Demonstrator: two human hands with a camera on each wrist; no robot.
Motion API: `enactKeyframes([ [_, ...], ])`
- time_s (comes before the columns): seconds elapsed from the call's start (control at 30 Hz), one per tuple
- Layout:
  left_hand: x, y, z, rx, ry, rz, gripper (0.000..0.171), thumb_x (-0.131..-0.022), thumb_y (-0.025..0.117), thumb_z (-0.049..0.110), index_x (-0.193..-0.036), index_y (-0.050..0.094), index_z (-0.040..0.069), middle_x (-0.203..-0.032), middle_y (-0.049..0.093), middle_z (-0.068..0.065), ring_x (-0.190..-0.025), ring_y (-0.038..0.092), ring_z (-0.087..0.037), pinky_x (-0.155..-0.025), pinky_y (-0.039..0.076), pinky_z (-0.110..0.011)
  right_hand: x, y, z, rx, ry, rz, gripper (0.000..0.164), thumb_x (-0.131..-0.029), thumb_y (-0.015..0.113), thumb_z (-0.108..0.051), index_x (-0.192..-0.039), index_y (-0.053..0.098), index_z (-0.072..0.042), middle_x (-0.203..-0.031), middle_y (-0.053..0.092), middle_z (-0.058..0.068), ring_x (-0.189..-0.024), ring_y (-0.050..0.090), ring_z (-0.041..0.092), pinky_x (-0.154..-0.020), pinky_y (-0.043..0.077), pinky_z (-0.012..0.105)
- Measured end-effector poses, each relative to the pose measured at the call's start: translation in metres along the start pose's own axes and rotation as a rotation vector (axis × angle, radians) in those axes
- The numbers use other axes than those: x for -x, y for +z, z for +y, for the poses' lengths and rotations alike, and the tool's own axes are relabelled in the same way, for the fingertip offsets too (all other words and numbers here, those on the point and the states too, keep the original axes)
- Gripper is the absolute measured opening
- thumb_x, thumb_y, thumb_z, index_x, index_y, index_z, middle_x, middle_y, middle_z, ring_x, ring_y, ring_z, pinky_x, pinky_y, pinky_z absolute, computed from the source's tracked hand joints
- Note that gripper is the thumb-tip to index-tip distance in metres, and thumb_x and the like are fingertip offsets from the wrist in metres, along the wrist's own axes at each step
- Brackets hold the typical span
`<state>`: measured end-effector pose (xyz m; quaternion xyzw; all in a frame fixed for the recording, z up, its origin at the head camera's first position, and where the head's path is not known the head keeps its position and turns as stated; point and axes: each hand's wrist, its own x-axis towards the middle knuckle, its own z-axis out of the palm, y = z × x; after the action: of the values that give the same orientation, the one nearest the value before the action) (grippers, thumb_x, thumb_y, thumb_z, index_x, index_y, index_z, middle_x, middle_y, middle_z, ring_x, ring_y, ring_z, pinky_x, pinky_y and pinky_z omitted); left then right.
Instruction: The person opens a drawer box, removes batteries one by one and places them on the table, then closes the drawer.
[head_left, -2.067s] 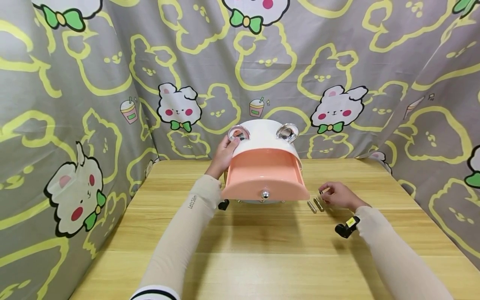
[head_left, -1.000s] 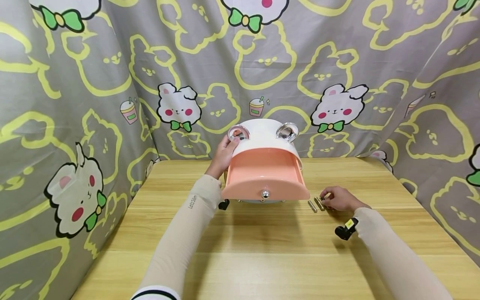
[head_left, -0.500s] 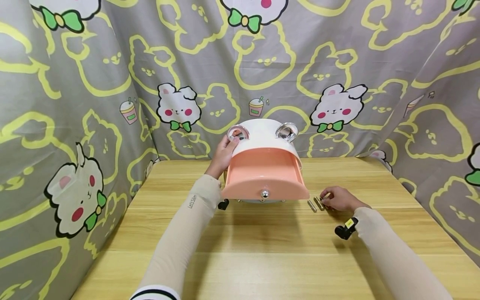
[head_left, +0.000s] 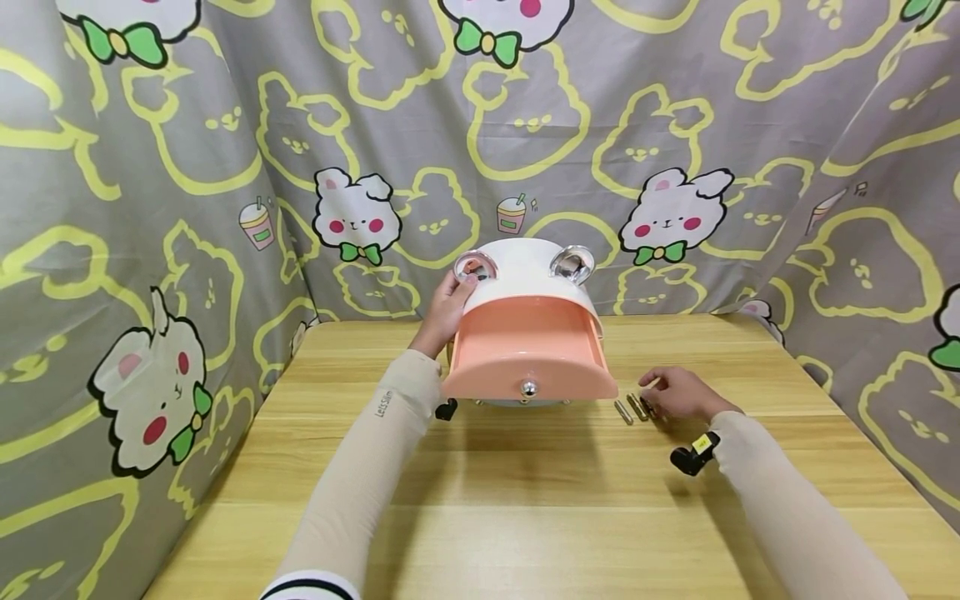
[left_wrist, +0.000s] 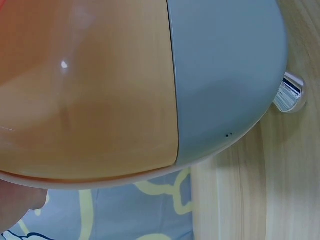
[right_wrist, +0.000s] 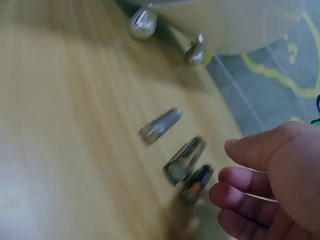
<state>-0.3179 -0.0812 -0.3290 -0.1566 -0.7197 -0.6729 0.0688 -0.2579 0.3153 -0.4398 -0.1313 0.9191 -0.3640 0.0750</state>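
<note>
The batteries (right_wrist: 185, 159) lie on the worktop (head_left: 517, 517) near the box (head_left: 527, 268), whose drawer (head_left: 528, 373) stands open. Beside them, the right hand (head_left: 681, 395) is loose and free (its fingers (right_wrist: 236, 196) softly bent), while the left hand (head_left: 446, 310) grips the box by one ear (head_left: 486, 262).
</note>
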Motion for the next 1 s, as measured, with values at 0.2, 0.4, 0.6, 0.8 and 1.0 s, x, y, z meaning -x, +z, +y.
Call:
enactKeyframes([
  [0.2,-0.002,-0.002,-0.004,-0.03,-0.004,-0.002,0.041,-0.104,0.045,0.029,-0.138,0.046,0.007,-0.124,0.054,-0.015,-0.103,0.051,-0.019,-0.089,0.041,-0.03,-0.003,-0.013,-0.023,-0.027,-0.055,0.035,0.027,-0.096,0.057,-0.009,-0.114,0.058,0.011,-0.086,0.063,0.019,-0.074,0.064,0.031,-0.061,0.051,0.035],
  [0.4,-0.001,-0.001,-0.004,-0.037,-0.004,-0.007,0.042,-0.104,0.045,0.03,-0.139,0.046,0.007,-0.124,0.054,-0.016,-0.103,0.051,-0.021,-0.09,0.041,-0.032,-0.005,-0.027,-0.048,-0.013,-0.102,0.09,0.023,-0.097,0.058,-0.011,-0.112,0.061,0.006,-0.087,0.065,0.014,-0.077,0.064,0.032,-0.062,0.05,0.033],
  [0.6,0.0,-0.001,-0.003,-0.035,0.008,-0.001,0.039,-0.104,0.045,0.028,-0.136,0.048,0.007,-0.121,0.055,-0.014,-0.101,0.051,-0.019,-0.089,0.041,-0.031,-0.009,-0.039,-0.083,-0.008,-0.198,0.177,0.015,-0.095,0.061,-0.01,-0.104,0.063,0.002,-0.079,0.062,0.01,-0.068,0.059,0.021,-0.056,0.047,0.03],
  [0.8,-0.001,-0.002,-0.003,-0.038,0.015,-0.003,0.039,-0.104,0.046,0.029,-0.136,0.048,0.008,-0.123,0.055,-0.013,-0.102,0.052,-0.019,-0.09,0.041,-0.032,-0.008,-0.045,-0.13,0.005,-0.325,0.19,0.013,-0.095,0.063,-0.013,-0.101,0.066,-0.002,-0.08,0.063,0.007,-0.066,0.057,0.018,-0.055,0.046,0.028],
  [1.0,0.0,-0.001,-0.003,-0.03,0.008,-0.005,0.039,-0.104,0.046,0.029,-0.137,0.048,0.008,-0.124,0.055,-0.014,-0.103,0.051,-0.018,-0.09,0.041,-0.031,-0.005,-0.04,-0.18,0.074,-0.482,0.157,0.008,-0.093,0.066,-0.013,-0.096,0.068,-0.006,-0.078,0.062,0.0,-0.066,0.054,0.018,-0.059,0.045,0.027],
])
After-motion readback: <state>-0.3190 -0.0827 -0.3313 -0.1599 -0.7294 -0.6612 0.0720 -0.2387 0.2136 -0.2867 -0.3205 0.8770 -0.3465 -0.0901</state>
